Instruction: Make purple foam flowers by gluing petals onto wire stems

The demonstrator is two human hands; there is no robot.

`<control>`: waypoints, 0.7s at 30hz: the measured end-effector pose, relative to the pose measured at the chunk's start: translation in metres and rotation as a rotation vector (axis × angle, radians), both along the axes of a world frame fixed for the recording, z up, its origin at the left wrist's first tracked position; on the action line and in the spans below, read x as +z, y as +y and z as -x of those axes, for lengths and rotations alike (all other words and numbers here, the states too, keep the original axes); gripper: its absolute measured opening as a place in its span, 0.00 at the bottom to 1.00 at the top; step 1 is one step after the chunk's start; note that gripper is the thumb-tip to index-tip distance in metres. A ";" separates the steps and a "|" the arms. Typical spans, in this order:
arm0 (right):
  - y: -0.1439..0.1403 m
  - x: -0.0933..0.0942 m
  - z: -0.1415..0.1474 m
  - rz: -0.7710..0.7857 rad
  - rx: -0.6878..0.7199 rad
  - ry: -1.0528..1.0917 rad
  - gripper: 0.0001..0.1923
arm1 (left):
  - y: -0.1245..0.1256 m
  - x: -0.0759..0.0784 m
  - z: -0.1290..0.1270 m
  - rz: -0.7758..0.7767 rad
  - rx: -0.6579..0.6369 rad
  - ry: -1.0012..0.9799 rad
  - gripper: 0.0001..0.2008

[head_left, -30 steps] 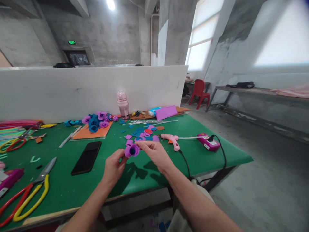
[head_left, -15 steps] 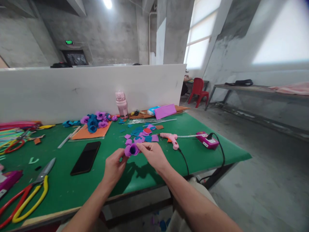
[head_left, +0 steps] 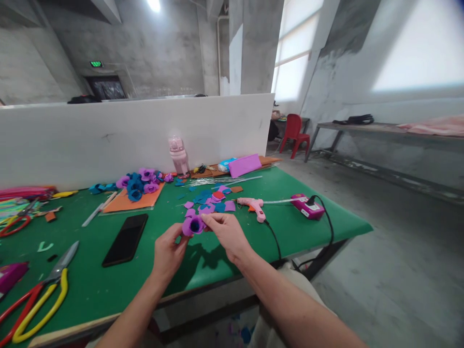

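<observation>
— Flower (head_left: 193,225), purple with a blue middle: where is it?

— Up off the green table (head_left: 224,261), pinched between both hands. The left hand (head_left: 167,252) grips it from below and behind; the right hand (head_left: 225,231) holds an outer petal with thumb and forefinger.

— What could go wrong?

— If the right fingers pull too hard, the petal may peel off or sit crooked. A loose left grip could let it unroll.

— Anything nearby to worry about?

— The glue gun (head_left: 253,206) lies just beyond, its cord (head_left: 272,235) running by the right wrist; a snag could drag it.

head-worn view, facing forward-down, table (head_left: 108,285) close
</observation>
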State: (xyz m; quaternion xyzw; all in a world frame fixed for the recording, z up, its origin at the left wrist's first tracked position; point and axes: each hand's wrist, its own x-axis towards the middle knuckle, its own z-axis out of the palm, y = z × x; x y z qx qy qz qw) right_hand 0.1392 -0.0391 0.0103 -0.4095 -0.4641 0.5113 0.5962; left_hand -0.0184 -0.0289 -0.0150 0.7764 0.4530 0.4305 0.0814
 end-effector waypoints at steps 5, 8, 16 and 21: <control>-0.001 0.001 0.002 0.037 0.008 0.094 0.15 | 0.000 -0.001 -0.002 0.030 -0.024 -0.056 0.07; -0.002 0.003 0.002 0.034 0.012 0.097 0.13 | 0.000 -0.001 -0.003 0.060 -0.035 -0.084 0.07; -0.004 0.005 0.000 0.037 -0.031 0.009 0.12 | 0.002 0.000 -0.002 0.048 0.037 -0.110 0.07; -0.005 0.007 0.000 0.065 0.004 0.094 0.11 | 0.000 0.003 -0.004 0.019 0.041 -0.071 0.07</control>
